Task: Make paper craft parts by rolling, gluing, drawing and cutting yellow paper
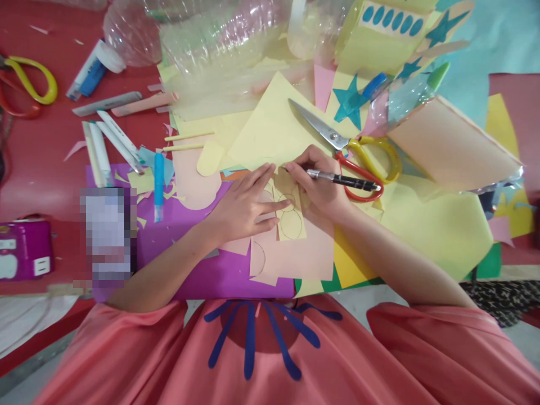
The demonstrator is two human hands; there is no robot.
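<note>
My right hand [321,183] is closed around a black pen with a silver tip section [343,180], its point down near a round cut-out [286,181]. Under it lies a narrow pale yellow paper strip [292,225] with circles drawn on it. My left hand [248,205] lies with fingers spread over the strip and the cut-out's left side. Beneath the strip is a pale pink sheet [312,256] with a curved line at its left. Just beyond my right hand, scissors with red and yellow handles [337,140] rest on yellow paper, blades apart.
Several markers [120,140] and a blue marker [158,185] lie left. A pixelated dark-edged object [107,233] is beside my left forearm. Clear plastic packaging [219,39], a blue star [350,101] and a yellow box [367,42] are at the back. A purple case [27,247] sits far left.
</note>
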